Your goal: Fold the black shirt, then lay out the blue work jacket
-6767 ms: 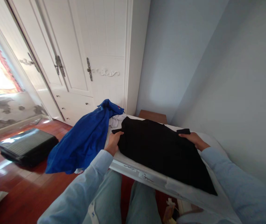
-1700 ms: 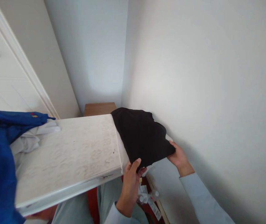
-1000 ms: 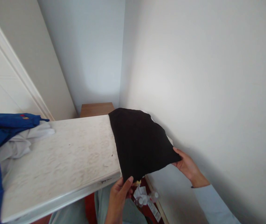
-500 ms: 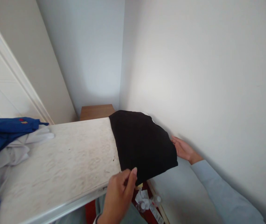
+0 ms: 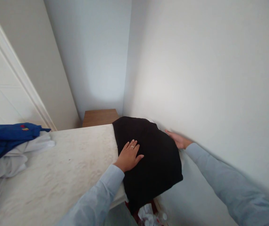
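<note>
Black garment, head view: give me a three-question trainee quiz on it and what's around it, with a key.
1. True or false: the left hand lies palm down on the black garment.
2. Multiple choice: what colour is the garment over the pale cloth? a) red; b) blue; c) green.
3. Fill in: the right hand is at the black garment's edge nearest the ____.

Key: 1. True. 2. b, the blue garment. 3. Wall.

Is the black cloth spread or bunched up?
Spread: the black cloth lies broad and mostly smooth, with the left hand flat on top.
</note>
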A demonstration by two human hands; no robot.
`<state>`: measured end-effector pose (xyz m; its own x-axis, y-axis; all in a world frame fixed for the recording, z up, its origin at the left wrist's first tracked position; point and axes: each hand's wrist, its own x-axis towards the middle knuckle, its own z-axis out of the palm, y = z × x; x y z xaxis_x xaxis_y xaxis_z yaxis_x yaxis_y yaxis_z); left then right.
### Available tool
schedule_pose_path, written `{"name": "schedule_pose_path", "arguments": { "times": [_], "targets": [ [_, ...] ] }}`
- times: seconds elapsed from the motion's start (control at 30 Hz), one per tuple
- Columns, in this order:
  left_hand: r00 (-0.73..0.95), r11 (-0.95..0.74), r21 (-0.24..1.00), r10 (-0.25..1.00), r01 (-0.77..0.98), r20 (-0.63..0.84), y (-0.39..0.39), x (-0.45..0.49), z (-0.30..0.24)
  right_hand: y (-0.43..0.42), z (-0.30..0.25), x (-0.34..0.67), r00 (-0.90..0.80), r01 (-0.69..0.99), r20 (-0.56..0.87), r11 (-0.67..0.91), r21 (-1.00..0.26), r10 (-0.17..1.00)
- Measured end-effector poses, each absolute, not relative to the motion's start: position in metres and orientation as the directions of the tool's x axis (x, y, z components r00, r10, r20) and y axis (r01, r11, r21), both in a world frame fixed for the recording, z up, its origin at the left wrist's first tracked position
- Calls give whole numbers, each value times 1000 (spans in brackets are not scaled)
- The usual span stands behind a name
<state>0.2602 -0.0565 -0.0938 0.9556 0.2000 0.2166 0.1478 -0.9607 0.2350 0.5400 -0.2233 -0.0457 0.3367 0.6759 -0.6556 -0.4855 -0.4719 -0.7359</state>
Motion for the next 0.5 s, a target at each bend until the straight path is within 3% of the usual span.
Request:
{"name": "schedule_pose_path", "arguments": {
  "times": [0.2,0.33,0.5],
  "targets": [
    [948,-950,284,204,131,244,-56,256,-100,-210,-44,549,260,-458,-660,-511,-727,705],
    [943,-941,316,209,122,257,-56,257,-98,-196,-37,549,308,-461,-635,-473,-751,709],
    [943,-938,330,204,110,264,-55,257,-99,-174,-38,556,317,-427,-671,-531,-732,670]
  ]
}}
